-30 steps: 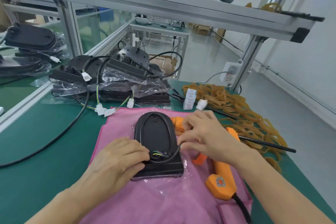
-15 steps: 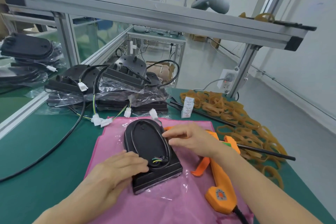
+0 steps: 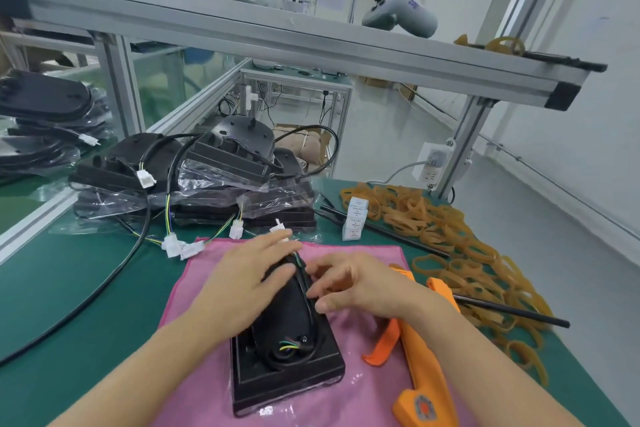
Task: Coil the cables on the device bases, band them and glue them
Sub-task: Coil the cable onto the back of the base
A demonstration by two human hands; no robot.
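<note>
A black device base [image 3: 287, 367] lies on a pink cloth [image 3: 194, 291] in front of me. Its black cable [image 3: 305, 276] runs along the base's right edge, and coloured wires [image 3: 287, 345] show at the near end. The cable's white connector [image 3: 279, 229] sticks out past the far end. My left hand [image 3: 242, 284] lies flat over the far half of the base, fingers stretched out. My right hand [image 3: 349, 282] is at the base's right side, fingertips and thumb pinching the cable.
An orange glue gun [image 3: 424, 367] lies on the cloth to the right. A heap of tan rubber bands [image 3: 446, 236] and a black rod [image 3: 512, 312] fill the right side. More bagged bases with loose cables [image 3: 194, 177] are stacked behind. An aluminium frame beam [image 3: 277, 35] crosses overhead.
My left hand slid from the base's near end up over its far half. My right hand followed the cable along the right edge. The white connector swung round to the far end.
</note>
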